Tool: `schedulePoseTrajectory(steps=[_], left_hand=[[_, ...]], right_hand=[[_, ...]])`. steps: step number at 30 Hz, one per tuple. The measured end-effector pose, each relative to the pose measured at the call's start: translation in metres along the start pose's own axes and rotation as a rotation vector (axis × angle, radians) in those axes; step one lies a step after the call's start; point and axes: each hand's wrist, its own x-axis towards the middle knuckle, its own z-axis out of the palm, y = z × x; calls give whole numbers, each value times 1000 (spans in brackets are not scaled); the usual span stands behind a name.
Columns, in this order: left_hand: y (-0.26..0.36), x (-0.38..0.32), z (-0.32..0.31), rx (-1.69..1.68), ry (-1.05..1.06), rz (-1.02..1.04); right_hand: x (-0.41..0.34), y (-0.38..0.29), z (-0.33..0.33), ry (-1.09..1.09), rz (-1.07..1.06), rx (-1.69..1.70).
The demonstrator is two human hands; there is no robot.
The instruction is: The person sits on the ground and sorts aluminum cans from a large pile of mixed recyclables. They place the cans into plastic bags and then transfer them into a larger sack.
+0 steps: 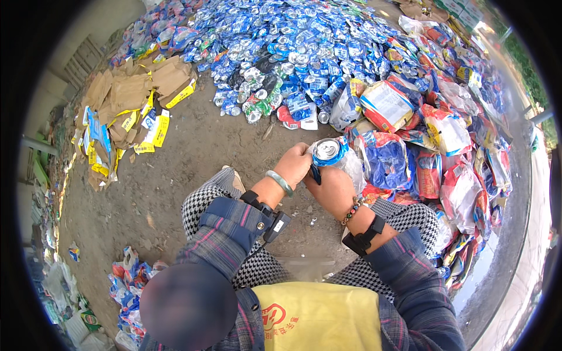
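A blue aluminium drink can (327, 151) is between my hands, its silver top facing up. Translucent plastic wrapping (351, 166) hangs at the can's right side. My left hand (295, 163), with a pale green bangle at the wrist, grips at the can's left edge. Just below the can, my right hand (331, 186) is closed around its lower side. A dark blue piece (315, 174) shows between the two hands; what it belongs to is hard to tell. The fingertips of both hands are partly hidden.
Flattened blue cans (298, 48) form a large heap ahead. Plastic-wrapped packs (384, 158) are piled close on the right. Flattened cardboard (131, 92) lies on the dirt ground (193, 127) to the left. Crumpled plastic wrappers (129, 285) lie at lower left. My knees flank my hands.
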Motion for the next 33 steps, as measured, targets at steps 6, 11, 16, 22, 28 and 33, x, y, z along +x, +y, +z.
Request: schedulePoseTrajectory(steps=[6, 11, 16, 22, 28, 33], left_hand=[[2, 4, -7, -357, 5, -105], [3, 11, -21, -523, 141, -230], [-15, 30, -24, -543, 208, -241], [-15, 31, -29, -626, 201, -149], [-2, 11, -5, -329, 99, 0], [-1, 16, -11, -240, 275, 36]], right_hand=[[10, 4, -2, 105, -74, 155], [6, -1, 1, 196, -121, 144], [-9, -5, -1, 232, -223, 67], [-23, -11, -10, 107, -266, -66], [-1, -9, -8, -40, -89, -218], [9, -13, 1, -31, -50, -85]])
